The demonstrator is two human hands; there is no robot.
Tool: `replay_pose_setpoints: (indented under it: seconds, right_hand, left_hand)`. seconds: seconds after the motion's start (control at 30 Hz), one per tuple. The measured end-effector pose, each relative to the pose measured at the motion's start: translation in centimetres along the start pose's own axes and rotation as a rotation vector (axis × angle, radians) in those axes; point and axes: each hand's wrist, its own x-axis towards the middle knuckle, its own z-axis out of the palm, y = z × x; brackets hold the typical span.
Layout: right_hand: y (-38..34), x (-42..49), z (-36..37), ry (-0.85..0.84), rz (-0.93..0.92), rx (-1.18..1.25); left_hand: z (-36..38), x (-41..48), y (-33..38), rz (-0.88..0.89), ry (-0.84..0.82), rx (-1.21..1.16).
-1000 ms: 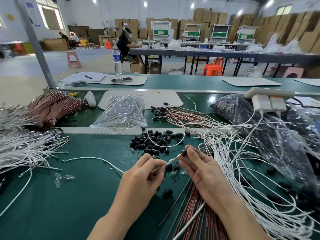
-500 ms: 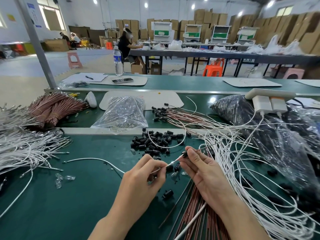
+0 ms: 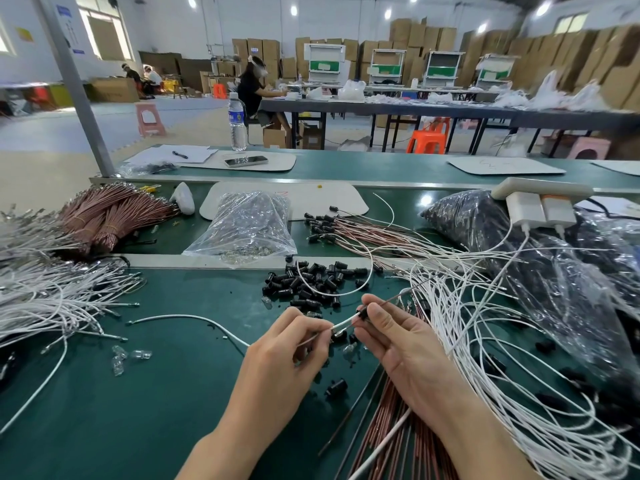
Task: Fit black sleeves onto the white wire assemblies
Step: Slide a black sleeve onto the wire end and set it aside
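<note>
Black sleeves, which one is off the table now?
The small black plastic sleeve pinched by the right hand at the end of the thin white wire the left hand holds; the others lie on the green table.

A dark green worktable [image 3: 138, 393] fills the lower frame, strewn at centre with glossy black sleeves [image 3: 311, 282] and, at right, white wires [image 3: 485, 341]. Copper-pink wire bundles [image 3: 110, 216] lie at left; an orange stool [image 3: 429, 138] and brown cartons [image 3: 606, 64] colour the upper right.
</note>
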Motion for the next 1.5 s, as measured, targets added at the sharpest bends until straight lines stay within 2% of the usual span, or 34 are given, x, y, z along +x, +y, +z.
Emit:
replay_pose_setpoints:
  seconds: [0.3, 0.57, 0.67, 0.87, 1.13, 1.37, 1.5]
  right_hand:
    - [0.9, -0.2, 0.4, -0.125, 0.080, -0.076]
    - [1.3, 0.0, -0.2, -0.123, -0.040, -0.237]
    - [1.6, 0.1, -0.1, -0.153, -0.060, -0.338]
    - [1.5, 0.0, 0.1, -0.098, -0.085, -0.338]
    - [-1.4, -0.4, -1.1, 0.125, -0.134, -0.028]
    - [-2.7, -0.5, -2.4, 0.199, -0.235, 0.096]
    - [-3.5, -0.5, -3.7, 0.232, -0.298, 0.280]
  left_hand:
    - [0.2, -0.1, -0.3, 0.011, -0.012, -0.008]
    - [0.3, -0.3, -0.3, 0.023, -0.114, 0.103]
    - [0.3, -0.2, -0.6, -0.009, -0.072, 0.094]
    - [0.3, -0.2, -0.7, -0.015, -0.054, 0.087]
    - [-0.8, 0.3, -1.4, -0.075, 0.101, 0.117]
    - [-2.5, 0.7, -2.0, -0.119, 0.202, 0.229]
    - [-3.1, 0.8, -2.6, -0.154, 0.222, 0.230]
